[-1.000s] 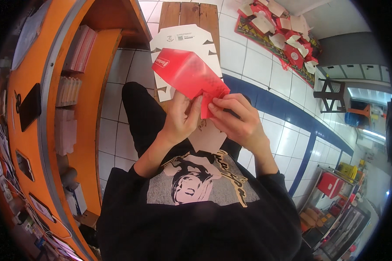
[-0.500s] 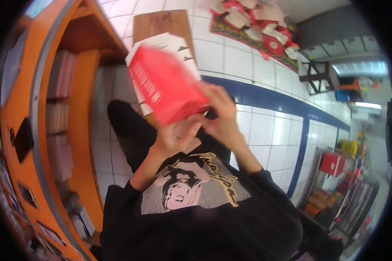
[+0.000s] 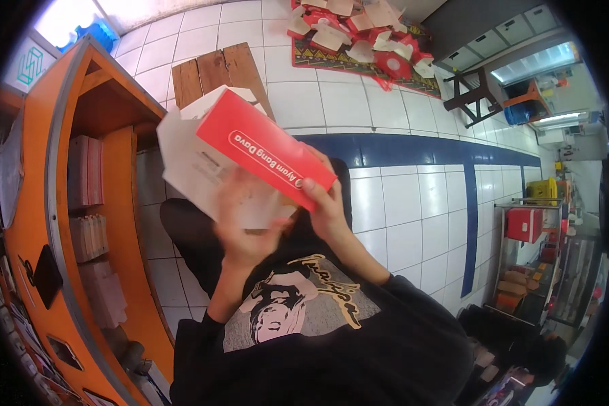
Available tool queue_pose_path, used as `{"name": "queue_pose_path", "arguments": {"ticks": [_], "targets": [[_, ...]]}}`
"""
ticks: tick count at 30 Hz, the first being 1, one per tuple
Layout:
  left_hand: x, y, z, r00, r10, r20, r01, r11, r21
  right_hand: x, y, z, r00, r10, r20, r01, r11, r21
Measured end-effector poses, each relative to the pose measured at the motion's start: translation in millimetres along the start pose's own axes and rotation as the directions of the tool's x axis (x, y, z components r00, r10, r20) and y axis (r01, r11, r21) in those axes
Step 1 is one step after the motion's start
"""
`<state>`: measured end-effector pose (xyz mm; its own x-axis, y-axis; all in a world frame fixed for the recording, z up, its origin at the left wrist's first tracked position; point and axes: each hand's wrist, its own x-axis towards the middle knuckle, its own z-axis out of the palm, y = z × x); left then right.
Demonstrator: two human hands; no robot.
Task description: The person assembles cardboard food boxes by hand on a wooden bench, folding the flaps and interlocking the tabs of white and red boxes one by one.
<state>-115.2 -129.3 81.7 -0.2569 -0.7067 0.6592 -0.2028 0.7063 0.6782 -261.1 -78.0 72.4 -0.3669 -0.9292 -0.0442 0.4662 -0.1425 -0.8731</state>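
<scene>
A red cardboard food box [image 3: 260,145], with white print along its side, is tilted above my lap. My right hand [image 3: 325,203] grips its near right end, thumb on the printed side and fingers behind. A greyish-white cardboard panel [image 3: 186,149] with cut corners spreads beside the red side, to its left. Whether the two are one piece I cannot tell. Over the lower part of that panel is my left hand [image 3: 247,230], its fingers smeared by motion; whether it touches the panel is unclear.
A wooden stool [image 3: 213,74] stands beyond the cardboard. On my left is an orange shelf unit [image 3: 122,203] with stacked cardboard inside. Many red and white boxes [image 3: 379,40] lie on a patterned mat [image 3: 331,64] at the back. A dark stool [image 3: 477,98] stands farther right.
The red box has turned, showing its printed side and the pale panel. My left hand has come off the box's near end and moved left; my right hand still holds it.
</scene>
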Motion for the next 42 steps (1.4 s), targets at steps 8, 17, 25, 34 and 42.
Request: {"name": "queue_pose_path", "arguments": {"ticks": [8,17,25,34,42], "targets": [[17.8,-40.5,-5.4,0.875,-0.45,-0.178,0.406,0.882,-0.237,-2.1,10.9,-16.5,0.953,0.263,0.151,-0.252,0.964,-0.088],[21.0,-59.9,-12.7,0.909,-0.39,-0.15,0.324,0.884,-0.337,217.8,-150.5,-139.5,0.988,-0.022,-0.154,0.016,0.999,-0.04],[-11.4,-87.7,-52.6,0.679,-0.703,-0.209,0.547,0.675,-0.494,227.2,33.4,-189.2,0.988,0.087,-0.131,-0.153,0.718,-0.679],[-110.6,-280.6,-37.1,0.43,-0.881,-0.198,0.901,0.405,0.157,179.8,208.1,-73.9,0.981,-0.077,-0.181,-0.176,0.061,-0.982],[-122.6,-302.9,-19.3,0.44,-0.867,-0.235,0.887,0.378,0.265,196.4,205.1,-80.2,0.915,0.226,-0.335,-0.366,0.111,-0.924]]}}
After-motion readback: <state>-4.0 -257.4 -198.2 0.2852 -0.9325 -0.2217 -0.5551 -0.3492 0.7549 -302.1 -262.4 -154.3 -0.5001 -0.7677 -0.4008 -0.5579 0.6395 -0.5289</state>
